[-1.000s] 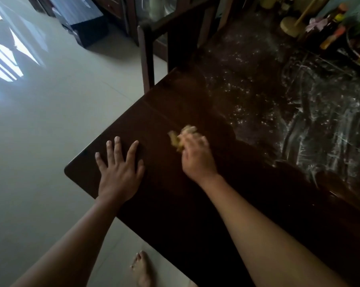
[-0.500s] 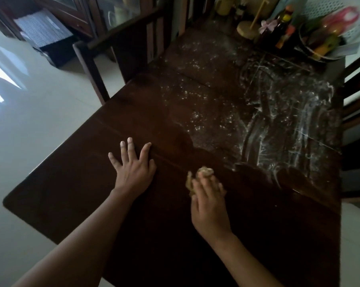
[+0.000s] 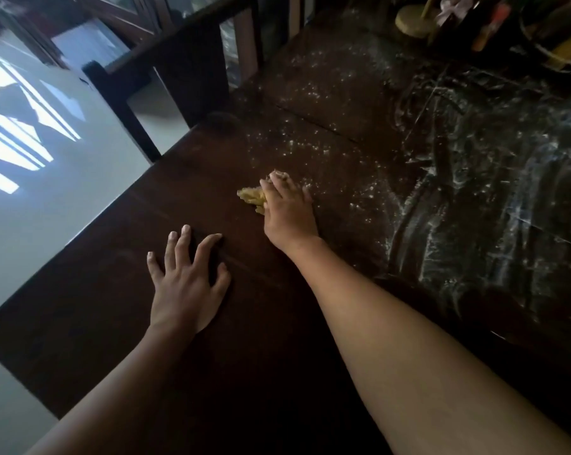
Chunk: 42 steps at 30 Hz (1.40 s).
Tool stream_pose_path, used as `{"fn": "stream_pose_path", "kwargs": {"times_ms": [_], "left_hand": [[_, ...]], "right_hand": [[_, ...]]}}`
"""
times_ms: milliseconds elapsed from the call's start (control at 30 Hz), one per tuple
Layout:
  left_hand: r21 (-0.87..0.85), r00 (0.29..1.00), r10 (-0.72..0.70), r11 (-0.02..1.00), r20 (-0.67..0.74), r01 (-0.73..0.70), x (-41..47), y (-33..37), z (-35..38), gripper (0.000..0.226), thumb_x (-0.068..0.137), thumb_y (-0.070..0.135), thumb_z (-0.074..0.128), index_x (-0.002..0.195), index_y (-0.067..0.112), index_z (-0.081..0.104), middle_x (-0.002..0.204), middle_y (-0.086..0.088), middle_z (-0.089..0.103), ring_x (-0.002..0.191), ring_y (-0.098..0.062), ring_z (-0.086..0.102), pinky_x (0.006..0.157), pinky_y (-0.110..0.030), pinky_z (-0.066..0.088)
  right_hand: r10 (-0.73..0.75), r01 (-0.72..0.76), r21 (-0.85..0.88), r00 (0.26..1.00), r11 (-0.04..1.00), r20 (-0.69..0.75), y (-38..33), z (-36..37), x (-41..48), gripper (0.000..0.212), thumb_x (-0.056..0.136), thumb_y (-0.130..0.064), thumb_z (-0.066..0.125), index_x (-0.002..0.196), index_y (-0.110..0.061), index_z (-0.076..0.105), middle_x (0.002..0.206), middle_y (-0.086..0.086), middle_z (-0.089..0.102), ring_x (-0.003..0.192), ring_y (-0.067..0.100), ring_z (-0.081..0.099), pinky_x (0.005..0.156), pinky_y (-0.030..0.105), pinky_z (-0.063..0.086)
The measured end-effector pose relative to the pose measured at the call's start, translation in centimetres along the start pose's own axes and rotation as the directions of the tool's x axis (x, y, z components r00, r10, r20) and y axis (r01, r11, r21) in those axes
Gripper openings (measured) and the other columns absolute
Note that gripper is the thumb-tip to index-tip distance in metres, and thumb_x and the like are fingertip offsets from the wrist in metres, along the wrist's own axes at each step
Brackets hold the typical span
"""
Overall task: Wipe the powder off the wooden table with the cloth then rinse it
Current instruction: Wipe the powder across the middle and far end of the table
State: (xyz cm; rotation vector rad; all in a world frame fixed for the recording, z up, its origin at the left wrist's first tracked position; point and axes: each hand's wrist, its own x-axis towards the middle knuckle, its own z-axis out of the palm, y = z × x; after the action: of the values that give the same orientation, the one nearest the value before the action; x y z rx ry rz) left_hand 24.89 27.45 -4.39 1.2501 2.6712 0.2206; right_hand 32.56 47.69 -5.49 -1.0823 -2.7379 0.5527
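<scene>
The dark wooden tabletop [image 3: 113, 307] fills most of the view, its near part dark and bare of specks while white powder [image 3: 474, 198] lies smeared in streaks across the far right and scattered in specks toward the middle. The left hand [image 3: 185, 284] rests flat on the near part with fingers straight and spread, holding nothing. The right hand [image 3: 289, 211] curls its fingers over a bunched yellow cloth [image 3: 252, 196], pressing it to the tabletop at the edge of the specks.
</scene>
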Motion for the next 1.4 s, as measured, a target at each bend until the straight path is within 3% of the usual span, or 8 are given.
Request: {"fn": "stream_pose_path", "kwargs": {"times_ms": [167, 233, 467, 600, 700, 933, 1200, 1400], "left_hand": [[0.006, 0.999, -0.024, 1.0, -0.025, 0.024, 0.1, -0.2, 0.4, 0.059, 0.089, 0.058, 0.023, 0.145, 0.038, 0.027, 0.162, -0.005, 0.012, 0.151, -0.023, 0.0, 0.119, -0.059, 0.003], [-0.002, 0.999, -0.036, 0.999, -0.037, 0.036, 0.2, -0.2, 0.4, 0.061, 0.09, 0.058, 0.023, 0.145, 0.033, 0.028, 0.162, -0.004, 0.014, 0.151, -0.021, 0.001, 0.119, -0.058, 0.004], [-0.008, 0.997, -0.042, 0.999, -0.067, 0.041, 0.3, -0.5, 0.8, 0.059, 0.091, 0.056, 0.027, 0.145, 0.033, 0.029, 0.162, -0.001, 0.016, 0.151, -0.019, 0.003, 0.12, -0.056, 0.005], [-0.004, 0.997, -0.04, 0.999, -0.067, 0.039, 0.2, -0.6, 0.8, 0.062, 0.091, 0.057, 0.027, 0.146, 0.03, 0.029, 0.162, -0.002, 0.016, 0.151, -0.019, 0.003, 0.12, -0.056, 0.005], [0.001, 0.999, -0.037, 0.999, -0.038, 0.037, 0.2, -0.6, 0.8, 0.065, 0.092, 0.057, 0.027, 0.148, 0.026, 0.028, 0.163, -0.003, 0.014, 0.152, -0.02, 0.002, 0.119, -0.057, 0.005], [0.017, 1.0, -0.017, 1.0, 0.022, 0.017, 0.3, -0.9, 0.6, 0.067, 0.092, 0.058, 0.024, 0.151, 0.025, 0.027, 0.163, -0.006, 0.012, 0.152, -0.023, -0.002, 0.118, -0.06, 0.004], [0.048, 0.997, 0.016, 0.999, 0.077, -0.02, 0.5, -1.0, 0.6, 0.066, 0.093, 0.055, 0.028, 0.152, 0.026, 0.029, 0.162, -0.013, 0.015, 0.151, -0.03, 0.003, 0.115, -0.065, 0.007], [0.033, 0.995, 0.036, 0.999, 0.091, -0.039, 0.6, -1.0, 0.7, 0.066, 0.094, 0.058, 0.021, 0.155, 0.036, 0.012, 0.164, -0.01, 0.001, 0.15, -0.03, -0.009, 0.115, -0.065, -0.001]], "right_hand": [[-0.431, 0.424, 0.094, 0.898, 0.901, 0.089, -2.5, 1.5, -3.1, 0.043, 0.1, -0.019, 0.046, 0.141, -0.022, 0.053, 0.156, 0.001, 0.041, 0.147, 0.026, 0.031, 0.12, 0.046, 0.016], [-0.464, 0.452, 0.123, 0.881, 0.883, 0.095, -1.0, 0.7, -2.8, 0.041, 0.101, -0.024, 0.045, 0.142, -0.028, 0.052, 0.156, -0.006, 0.041, 0.146, 0.02, 0.032, 0.12, 0.046, 0.016], [0.04, -0.036, 0.035, 0.993, 0.999, -0.112, -0.7, 1.1, 5.6, 0.05, 0.096, -0.017, 0.045, 0.146, -0.02, 0.044, 0.16, 0.003, 0.032, 0.15, 0.024, 0.022, 0.121, 0.054, 0.015], [-0.243, 0.243, 0.092, 0.97, 0.966, -0.012, -3.9, 2.3, 1.7, 0.049, 0.092, -0.016, 0.042, 0.141, -0.02, 0.051, 0.155, 0.004, 0.04, 0.145, 0.029, 0.03, 0.119, 0.052, 0.02], [-0.391, 0.382, 0.105, 0.916, 0.918, 0.092, -1.2, 0.8, -0.6, 0.043, 0.101, -0.023, 0.041, 0.143, -0.031, 0.049, 0.157, -0.008, 0.038, 0.146, 0.017, 0.029, 0.12, 0.044, 0.016], [0.144, -0.14, 0.039, 0.982, 0.989, -0.121, 0.8, 0.0, 3.0, 0.046, 0.098, -0.017, 0.044, 0.143, -0.024, 0.047, 0.157, 0.0, 0.036, 0.148, 0.021, 0.027, 0.118, 0.057, 0.021], [-0.161, 0.157, 0.049, 0.981, 0.986, 0.108, 1.7, -1.7, -2.8, 0.048, 0.1, -0.02, 0.046, 0.145, -0.039, 0.044, 0.157, -0.019, 0.033, 0.149, 0.009, 0.022, 0.124, 0.047, 0.01], [0.196, -0.19, 0.071, 0.976, 0.979, -0.095, 1.8, -1.3, -0.7, 0.045, 0.1, -0.015, 0.047, 0.145, -0.02, 0.048, 0.157, 0.001, 0.037, 0.148, 0.021, 0.027, 0.121, 0.051, 0.021]]}}
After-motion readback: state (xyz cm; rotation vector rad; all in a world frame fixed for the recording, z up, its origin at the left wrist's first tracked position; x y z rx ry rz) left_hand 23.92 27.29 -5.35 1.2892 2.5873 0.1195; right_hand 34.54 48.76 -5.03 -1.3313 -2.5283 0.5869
